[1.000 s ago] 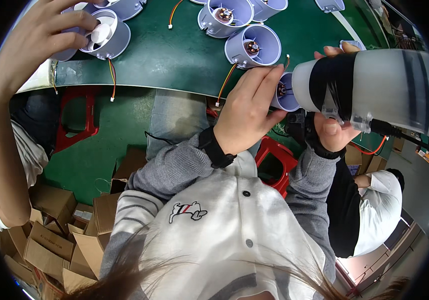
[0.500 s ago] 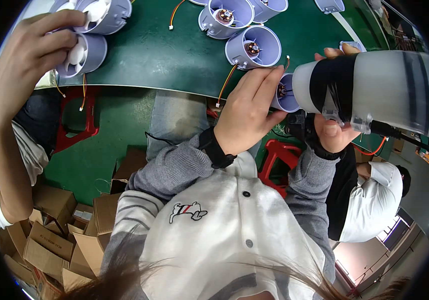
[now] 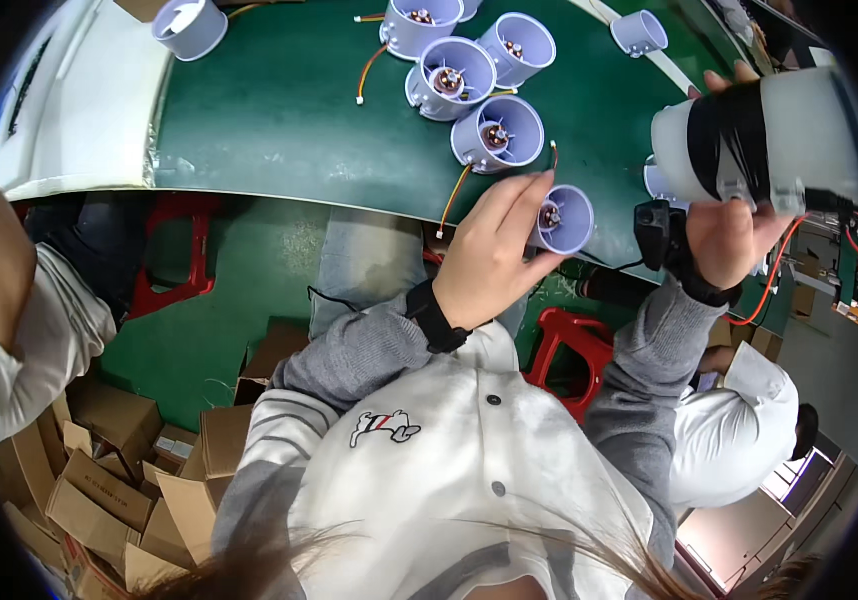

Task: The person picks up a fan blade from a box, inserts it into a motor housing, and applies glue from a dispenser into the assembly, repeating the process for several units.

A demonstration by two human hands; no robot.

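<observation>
My left hand [image 3: 494,245] grips a lavender cylindrical housing [image 3: 574,225] by its left side, near the table's front edge. Its round opening faces up and shows a copper-wound motor core inside. My right hand [image 3: 734,240] is closed around a large translucent white cylinder [image 3: 799,135] wrapped with a black band, apart from the housing and to its right. Some of the right fingers are hidden behind this cylinder. Beyond my left hand stands another lavender housing [image 3: 524,150] with a red, yellow and black wire lead hanging over the table edge.
More motor housings [image 3: 451,80] stand farther back on the green table [image 3: 269,110]. A housing with white blades [image 3: 191,30] is at far left, near a white foam sheet [image 3: 99,110]. Co-workers sit at both sides. Red stools [image 3: 569,360] and cardboard boxes [image 3: 99,490] are below.
My right hand has carried the white cylinder rightward, away from the held housing. The co-worker's hand at left has withdrawn from the bladed housings. My left hand still grips the same housing.
</observation>
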